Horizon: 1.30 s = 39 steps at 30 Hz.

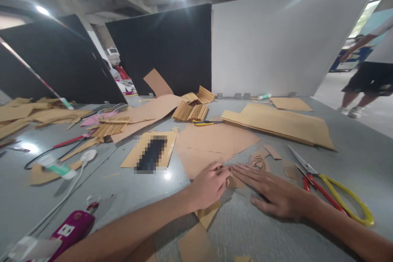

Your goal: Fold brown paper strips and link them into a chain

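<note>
A small piece of brown paper (pixel 236 181) lies at the near middle of the smooth grey table (pixel 245 233), under and between the fingertips of both hands. It is thin and matt, and mostly covered. Just beyond it a wide, flat brown sheet (pixel 215 141) spreads out, with faint crease lines and straight-cut edges. To its right lies a curled, rippled scrap (pixel 258 161).

The person's left hand (pixel 210 186) comes in from the near left, its fingers bent and drawn close together at the paper's left edge; whether they pinch it or only press cannot be told. The right hand (pixel 273 190) reaches in from the near right, palm down, fingers long and nearly straight, tips on the paper, thumb spread apart toward the near side; it lies flat rather than gripping.

Right of this hand lie scissors (pixel 326 193) with metal blades and red and yellow handles. On the far side, a yellow-and-black knife (pixel 202 123) lies near tightly pleated paper bundles (pixel 190 112), left of a long folded stack (pixel 282 125).
</note>
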### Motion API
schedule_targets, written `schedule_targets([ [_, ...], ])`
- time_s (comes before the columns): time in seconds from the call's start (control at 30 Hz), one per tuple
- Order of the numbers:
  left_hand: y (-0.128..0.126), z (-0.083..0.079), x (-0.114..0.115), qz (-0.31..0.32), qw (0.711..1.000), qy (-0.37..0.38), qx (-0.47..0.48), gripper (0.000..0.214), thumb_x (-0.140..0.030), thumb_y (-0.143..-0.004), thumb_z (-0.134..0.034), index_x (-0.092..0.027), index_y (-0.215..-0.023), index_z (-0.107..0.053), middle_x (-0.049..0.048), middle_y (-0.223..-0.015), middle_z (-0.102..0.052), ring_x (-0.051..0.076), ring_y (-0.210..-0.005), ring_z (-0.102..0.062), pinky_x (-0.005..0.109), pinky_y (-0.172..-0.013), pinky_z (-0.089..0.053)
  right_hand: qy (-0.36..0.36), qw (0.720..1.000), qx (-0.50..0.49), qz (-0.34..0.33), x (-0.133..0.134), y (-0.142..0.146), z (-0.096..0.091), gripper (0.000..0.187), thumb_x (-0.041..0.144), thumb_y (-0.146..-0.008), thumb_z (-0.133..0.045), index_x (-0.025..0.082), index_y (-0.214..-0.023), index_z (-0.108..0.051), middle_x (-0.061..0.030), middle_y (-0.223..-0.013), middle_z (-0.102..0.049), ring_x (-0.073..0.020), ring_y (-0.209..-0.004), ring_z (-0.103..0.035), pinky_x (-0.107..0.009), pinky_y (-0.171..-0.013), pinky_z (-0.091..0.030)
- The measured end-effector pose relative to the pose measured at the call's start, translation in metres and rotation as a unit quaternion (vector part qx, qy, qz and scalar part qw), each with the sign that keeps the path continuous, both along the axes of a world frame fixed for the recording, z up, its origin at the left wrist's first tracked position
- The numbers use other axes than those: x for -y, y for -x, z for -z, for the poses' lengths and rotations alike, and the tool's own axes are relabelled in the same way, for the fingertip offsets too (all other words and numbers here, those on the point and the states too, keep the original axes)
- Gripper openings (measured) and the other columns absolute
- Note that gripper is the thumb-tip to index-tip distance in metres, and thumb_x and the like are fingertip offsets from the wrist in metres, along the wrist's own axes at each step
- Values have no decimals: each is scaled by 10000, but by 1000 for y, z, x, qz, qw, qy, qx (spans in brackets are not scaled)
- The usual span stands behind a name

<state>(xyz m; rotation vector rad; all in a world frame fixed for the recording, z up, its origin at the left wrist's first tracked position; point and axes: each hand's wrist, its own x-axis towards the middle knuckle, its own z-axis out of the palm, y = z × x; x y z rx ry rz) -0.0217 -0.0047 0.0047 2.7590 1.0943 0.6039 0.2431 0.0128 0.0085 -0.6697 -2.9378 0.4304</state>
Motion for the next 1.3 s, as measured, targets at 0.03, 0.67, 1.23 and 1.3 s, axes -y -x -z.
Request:
schedule_targets([
  [0.03, 1, 0, -1, -2, 1000, 11, 9, 169, -139, -1004, -451, -174, -1082, -597, 88, -1094, -678, 234, -1185, -571, 372, -1054, -489, 5, 1000, -7, -2, -2, -2, -1, 807, 336, -981, -530, 193, -1633, -76, -76, -1684, -157, -257, -1545, -174, -481, -1257, -207],
  [0.67, -5, -4, 3, -22, 999, 4, -24, 176, -87, -1004, -449, -175, -1093, -573, 81, -1151, -665, 234, -1229, -557, 352, -1053, -480, -41, 996, -24, 81, 23, 17, 7, 789, 274, -979, -521, 189, -1632, -86, -76, -1686, -126, -280, -1542, -178, -475, -1260, -227],
  [1.23, -5, -1, 3, -22, 1000, -10, -20, 166, -104, -1002, -457, -192, -1069, -582, 73, -1093, -678, 243, -1154, -590, 377, -968, -519, -90, 987, -48, 126, 32, 33, 16, 797, 221, -956, -514, 153, -1631, -94, -137, -1659, -223, -321, -1514, -266, -515, -1213, -343],
  [1.3, -5, -1, 3, -18, 1000, -9, -20, 173, -98, -1001, -457, -191, -1071, -585, 76, -1110, -677, 238, -1160, -591, 376, -981, -515, -92, 985, -49, 139, 34, 35, 18, 769, 212, -968, -495, 150, -1630, -108, -136, -1657, -232, -321, -1513, -268, -511, -1214, -343],
])
